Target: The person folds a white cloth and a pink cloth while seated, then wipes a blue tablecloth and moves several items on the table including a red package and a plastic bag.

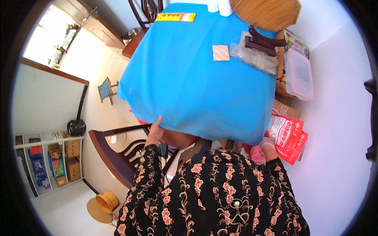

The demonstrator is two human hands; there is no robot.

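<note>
A blue tablecloth (195, 79) covers the table before me and hangs over its near edge. My left hand (156, 132) is at the near left edge of the cloth, thumb on top and the other fingers mostly hidden behind it. At the near right corner, my right hand (267, 144) grips the cloth's edge; its fingertips are partly hidden. Just beside the right hand are a pink cloth (257, 154) and red food packages (288, 137) with printing. A striped square (221, 52) and a yellow packet (176, 17) lie on the tablecloth.
Bubble wrap (258, 57), a dark wooden stand (262, 44) and a slatted wooden board (267, 13) occupy the far right. A lidded plastic container (299, 73) is by the wall. A dark wooden chair (118, 156) stands left of me; a folding stool (105, 90) is beyond.
</note>
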